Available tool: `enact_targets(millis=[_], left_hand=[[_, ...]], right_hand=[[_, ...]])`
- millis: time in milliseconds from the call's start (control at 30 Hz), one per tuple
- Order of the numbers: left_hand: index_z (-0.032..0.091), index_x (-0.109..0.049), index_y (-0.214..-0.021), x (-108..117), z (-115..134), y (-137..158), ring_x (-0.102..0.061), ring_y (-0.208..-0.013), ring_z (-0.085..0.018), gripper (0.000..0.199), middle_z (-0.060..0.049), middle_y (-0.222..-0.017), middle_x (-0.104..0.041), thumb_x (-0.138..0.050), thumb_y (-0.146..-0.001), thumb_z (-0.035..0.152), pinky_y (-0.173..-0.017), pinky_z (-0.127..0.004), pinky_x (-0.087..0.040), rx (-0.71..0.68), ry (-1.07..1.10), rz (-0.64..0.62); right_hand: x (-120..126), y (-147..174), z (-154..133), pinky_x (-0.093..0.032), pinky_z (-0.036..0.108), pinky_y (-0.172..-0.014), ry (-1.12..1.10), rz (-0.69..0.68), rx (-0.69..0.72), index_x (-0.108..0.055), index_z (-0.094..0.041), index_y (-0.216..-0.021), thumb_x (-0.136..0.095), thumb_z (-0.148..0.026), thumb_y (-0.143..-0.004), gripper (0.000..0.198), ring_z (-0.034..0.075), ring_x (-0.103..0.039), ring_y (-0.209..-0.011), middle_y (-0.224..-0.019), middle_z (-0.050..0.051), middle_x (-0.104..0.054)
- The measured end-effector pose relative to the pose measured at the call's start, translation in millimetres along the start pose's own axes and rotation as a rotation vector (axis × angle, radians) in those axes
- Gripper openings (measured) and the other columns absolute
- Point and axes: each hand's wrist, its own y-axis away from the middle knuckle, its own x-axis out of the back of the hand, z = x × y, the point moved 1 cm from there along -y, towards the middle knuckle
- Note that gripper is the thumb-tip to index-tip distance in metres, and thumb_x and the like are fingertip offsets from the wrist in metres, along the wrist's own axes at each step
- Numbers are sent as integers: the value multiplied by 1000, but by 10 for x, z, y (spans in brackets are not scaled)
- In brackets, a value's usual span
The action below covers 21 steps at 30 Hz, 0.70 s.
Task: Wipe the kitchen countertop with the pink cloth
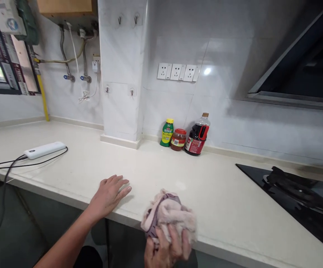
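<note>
My right hand (168, 243) grips a bunched cleaning cloth (175, 210), fluffy pale pink with a purple patterned band. The cloth is at the front edge of the white countertop (214, 190), and its underside is hidden. To its left, my left hand (109, 195) is held low at the counter's front part, palm down with fingers stretched out and nothing in it. Whether its fingertips touch the surface I cannot tell.
Against the wall stand a green squeeze bottle (167, 133), a red-lidded jar (178, 139) and a dark sauce bottle (197, 136). A white device (45, 149) with a black cable lies at left. The black gas stove (278, 201) is at right, under the range hood (297, 67).
</note>
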Motion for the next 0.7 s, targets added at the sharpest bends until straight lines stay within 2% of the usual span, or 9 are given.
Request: enact_targets(millis=[67,133,233,300,400,500,567,633,700], left_hand=[[28,-65,-126,26,18,-1,-51,-131,-28,44,-8,-135,-63,-36,-104,53,-103,-45,-40,17,26,0],[29,-65,-126,75,39,1,-50,-132,-28,41,-7,-135,-64,-38,-104,50,-106,-46,-38,35,62,-19],[30,-64,-128,164,62,11,-48,-134,-25,38,-4,-138,-63,-38,-104,43,-111,-45,-35,42,193,-72],[28,-65,-128,213,66,16,-51,-132,-23,39,-3,-139,-63,-37,-104,42,-112,-41,-34,69,330,-92],[25,-65,-128,250,67,14,-56,-125,-23,42,-5,-135,-65,-43,-100,48,-112,-39,-36,109,487,-114],[26,-53,-143,248,77,15,-56,-125,-24,53,-6,-132,-66,-54,-95,50,-110,-40,-38,75,590,-142],[26,-48,-147,243,88,34,-53,-129,-24,56,-7,-136,-63,-53,-96,49,-111,-40,-38,21,643,-122],[26,-54,-141,250,102,77,-49,-134,-24,49,-8,-142,-57,-44,-101,50,-113,-40,-35,-48,679,-73],[25,-61,-134,275,122,141,-47,-135,-24,49,-9,-144,-54,-33,-104,53,-114,-39,-34,-132,709,-52]], right_hand=[[-92,-107,-257,-29,68,-108,4,-12,106,-66,-28,-104,-60,-32,-88,18,41,-36,-137,-118,12,-59],[-146,-217,-503,-29,64,-110,-54,-73,183,-66,-29,-106,-55,-28,-89,20,38,-38,-137,-120,9,-60],[-129,-383,-787,-30,61,-109,-176,-216,209,-65,-31,-111,-57,-26,-85,28,36,-38,-137,-126,6,-59],[-54,-500,-868,-34,61,-106,-261,-321,179,-63,-31,-116,-57,-32,-84,32,38,-39,-137,-131,6,-57],[72,-694,-778,-41,57,-102,-430,-433,53,-54,-31,-129,-50,-41,-91,39,37,-40,-136,-138,8,-51],[79,-891,-490,-46,49,-100,-482,-510,-142,-42,-34,-141,-43,-37,-99,42,29,-40,-136,-149,9,-37],[4,-1000,-289,-47,52,-99,-432,-595,-109,-36,-38,-146,-46,-39,-99,48,31,-39,-136,-153,8,-32],[-86,-1071,-139,-48,54,-97,-419,-737,-19,-25,-42,-150,-48,-43,-98,57,31,-44,-131,-149,7,-40],[-134,-1103,-56,-51,50,-93,-457,-892,-46,-19,-44,-151,-47,-45,-98,60,27,-51,-120,-136,5,-52]])
